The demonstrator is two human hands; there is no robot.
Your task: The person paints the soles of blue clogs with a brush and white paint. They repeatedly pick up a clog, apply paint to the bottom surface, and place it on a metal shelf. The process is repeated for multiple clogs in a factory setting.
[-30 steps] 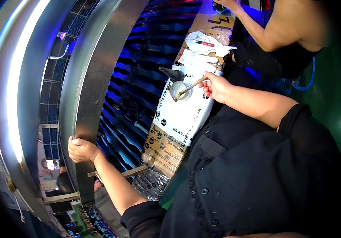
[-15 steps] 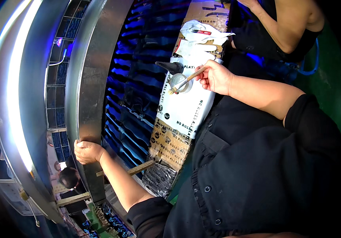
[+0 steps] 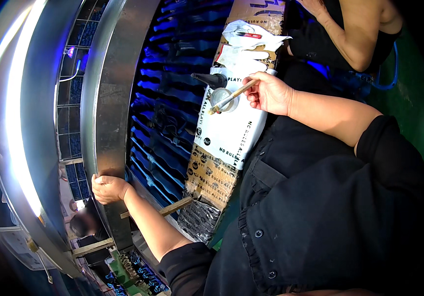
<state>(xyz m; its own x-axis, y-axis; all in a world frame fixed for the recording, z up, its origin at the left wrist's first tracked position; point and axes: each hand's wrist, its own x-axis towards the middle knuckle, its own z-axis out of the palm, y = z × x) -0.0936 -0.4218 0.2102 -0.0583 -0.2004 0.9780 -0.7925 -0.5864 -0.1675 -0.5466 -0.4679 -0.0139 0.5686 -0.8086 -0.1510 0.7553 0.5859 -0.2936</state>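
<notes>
My right hand pinches the wooden handle of a paintbrush, whose pale bristles point down and left. Beneath the brush stands a small round clear container, set on a white printed sheet. I cannot tell whether the bristles touch its rim. A black cone-shaped nozzle lies or leans just behind it. My left hand is closed at the lip of a long metal panel. Its fingertips are turned away, so anything inside them is hidden.
Printed cardboard lies under the sheet. White gloves and a cloth with a red tool lie farther back. Dark blue slats or rollers run beside it. Another person's arm is at upper right; another person is beyond the panel.
The brush tip has shifted slightly left over the container, partly with a small movement of the view. My left hand has stayed at the panel. The person beyond the panel has moved.
</notes>
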